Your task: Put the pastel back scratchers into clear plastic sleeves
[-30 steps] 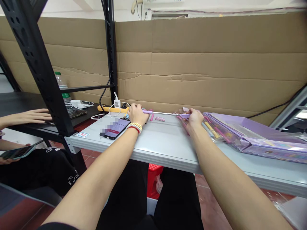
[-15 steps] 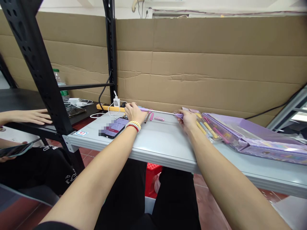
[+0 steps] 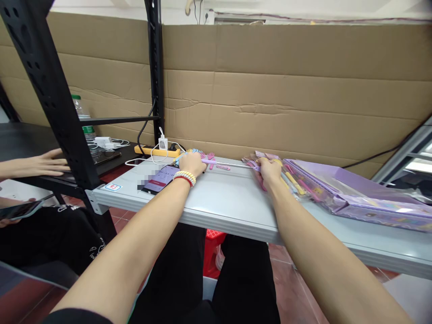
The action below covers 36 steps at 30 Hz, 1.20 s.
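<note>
A thin silver telescopic rod (image 3: 232,164) with lilac ends stretches level between my hands above the grey shelf top (image 3: 232,193). My left hand (image 3: 191,164) is closed on its left end, beside a phone (image 3: 158,177) with a lit screen. On the other end, my right hand (image 3: 270,172) is closed, its fingertips partly hidden. Behind the rod lie pink hand-shaped pieces (image 3: 211,156) and a small pink piece (image 3: 223,168). Blue and yellow items (image 3: 194,151) show just past my left hand. Bagged colourful pens (image 3: 294,180) lie right next to my right hand.
A lilac box (image 3: 371,204) in clear wrap sits at the right. A yellow power strip (image 3: 145,150) with a white charger (image 3: 163,143) is at the back left. Black posts (image 3: 56,99) frame the left side; beyond them rests another person's hand (image 3: 50,164). Cardboard (image 3: 286,85) stands behind.
My right hand has shifted slightly right, to the bagged pens. My left hand has moved slightly, showing more of the pink and blue pieces behind it. Both still hold the rod.
</note>
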Each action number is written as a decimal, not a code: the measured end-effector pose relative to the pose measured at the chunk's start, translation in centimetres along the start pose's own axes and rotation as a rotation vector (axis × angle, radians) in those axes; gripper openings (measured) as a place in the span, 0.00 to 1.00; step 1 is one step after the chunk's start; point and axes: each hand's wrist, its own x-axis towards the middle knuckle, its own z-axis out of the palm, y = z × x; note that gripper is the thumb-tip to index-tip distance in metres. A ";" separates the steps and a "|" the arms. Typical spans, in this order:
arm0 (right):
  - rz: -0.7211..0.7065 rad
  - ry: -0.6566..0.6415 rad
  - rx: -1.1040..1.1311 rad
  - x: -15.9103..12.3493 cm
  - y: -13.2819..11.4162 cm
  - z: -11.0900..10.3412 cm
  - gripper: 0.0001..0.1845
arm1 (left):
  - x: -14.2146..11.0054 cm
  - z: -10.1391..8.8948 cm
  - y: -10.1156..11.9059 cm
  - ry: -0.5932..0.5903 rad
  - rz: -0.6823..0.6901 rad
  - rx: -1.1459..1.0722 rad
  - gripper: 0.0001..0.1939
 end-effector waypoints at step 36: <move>-0.047 -0.061 -0.371 -1.2 -1.4 -0.2 0.13 | -0.4 -0.1 0.5 -0.115 0.110 0.128 0.23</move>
